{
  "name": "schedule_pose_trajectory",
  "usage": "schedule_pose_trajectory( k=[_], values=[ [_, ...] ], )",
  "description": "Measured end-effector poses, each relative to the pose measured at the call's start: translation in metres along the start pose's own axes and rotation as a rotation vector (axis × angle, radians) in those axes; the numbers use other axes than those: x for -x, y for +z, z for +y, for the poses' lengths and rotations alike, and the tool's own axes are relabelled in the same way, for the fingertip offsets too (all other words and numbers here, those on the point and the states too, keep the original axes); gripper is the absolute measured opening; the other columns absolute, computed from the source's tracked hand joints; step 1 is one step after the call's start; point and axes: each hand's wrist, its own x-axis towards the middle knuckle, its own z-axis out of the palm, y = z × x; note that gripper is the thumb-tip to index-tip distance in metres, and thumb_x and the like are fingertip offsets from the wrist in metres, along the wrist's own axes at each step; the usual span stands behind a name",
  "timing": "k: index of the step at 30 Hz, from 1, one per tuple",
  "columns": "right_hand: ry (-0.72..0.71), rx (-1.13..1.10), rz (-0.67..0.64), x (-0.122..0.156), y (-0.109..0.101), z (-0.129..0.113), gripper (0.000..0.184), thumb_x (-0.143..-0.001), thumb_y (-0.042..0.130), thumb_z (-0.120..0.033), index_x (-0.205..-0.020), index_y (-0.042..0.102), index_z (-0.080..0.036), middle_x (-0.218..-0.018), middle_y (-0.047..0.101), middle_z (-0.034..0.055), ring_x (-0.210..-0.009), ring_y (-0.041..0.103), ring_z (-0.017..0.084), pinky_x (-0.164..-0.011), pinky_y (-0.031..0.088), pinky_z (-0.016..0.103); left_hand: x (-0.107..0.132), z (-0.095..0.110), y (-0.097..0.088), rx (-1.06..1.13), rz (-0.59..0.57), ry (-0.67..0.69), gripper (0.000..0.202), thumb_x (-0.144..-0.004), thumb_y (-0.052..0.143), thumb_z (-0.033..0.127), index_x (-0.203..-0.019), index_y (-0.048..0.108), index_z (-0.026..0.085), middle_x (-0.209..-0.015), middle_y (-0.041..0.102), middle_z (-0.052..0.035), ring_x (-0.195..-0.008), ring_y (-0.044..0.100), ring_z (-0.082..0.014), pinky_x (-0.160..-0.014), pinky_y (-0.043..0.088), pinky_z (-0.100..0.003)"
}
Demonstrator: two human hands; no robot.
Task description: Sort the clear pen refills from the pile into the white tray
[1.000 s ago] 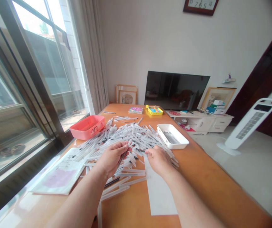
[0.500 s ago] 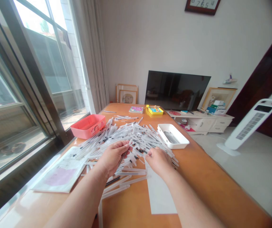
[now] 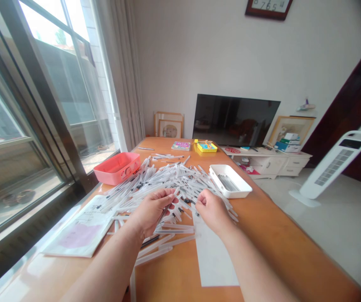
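My left hand (image 3: 157, 206) is closed on a slim translucent pen (image 3: 176, 191), whose pale end sticks out past the thumb and fingertips. To its right, my right hand (image 3: 212, 210) is curled with thumb and fingers pressed together, over the top of a white sheet of paper (image 3: 215, 260). Whatever its fingers hold, if anything, is hidden. Beyond and around both hands spreads a large heap of translucent pens (image 3: 180, 172), some with black parts. Several more pens lie loose below my left hand.
A red plastic basket (image 3: 117, 168) stands left of the heap, and a white tray (image 3: 243, 191) holding thin dark sticks stands right. An open notebook (image 3: 76, 235) lies near left. Farther back are a booklet (image 3: 181, 145) and a yellow box (image 3: 206, 147).
My right hand has risen slightly, its fingers still pressed together. My left hand stays nearly in place with the pen, shifting a little to the right.
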Motion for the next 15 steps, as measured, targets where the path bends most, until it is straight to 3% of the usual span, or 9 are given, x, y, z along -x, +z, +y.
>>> schedule_pose_trajectory(
  k=[6, 15],
  values=[
    [0.054, -0.478, -0.028, 0.006, -0.023, -0.013, 0.022, -0.08, 0.058, -0.031, -0.094, 0.071, -0.019, -0.074, 0.064, -0.0003, -0.067, 0.053, 0.015, -0.062, 0.04, 0.027, 0.002, -0.001, 0.005, -0.076, -0.095, -0.008, 0.037, -0.077, 0.078, 0.04, -0.105, 0.072, 0.017, -0.091, 0.07, -0.0061, -0.068, 0.057, -0.0119, -0.06, 0.038, -0.024],
    [0.087, -0.636, -0.028, 0.011, -0.031, -0.026, 0.025, -0.08, 0.062, -0.036, -0.093, 0.073, -0.018, -0.069, 0.059, -0.0012, -0.067, 0.049, 0.014, -0.065, 0.04, 0.027, 0.01, 0.002, 0.013, -0.116, -0.23, -0.008, 0.037, -0.076, 0.079, 0.041, -0.104, 0.075, 0.017, -0.086, 0.069, -0.0066, -0.067, 0.056, -0.0131, -0.062, 0.037, -0.025]
  ],
)
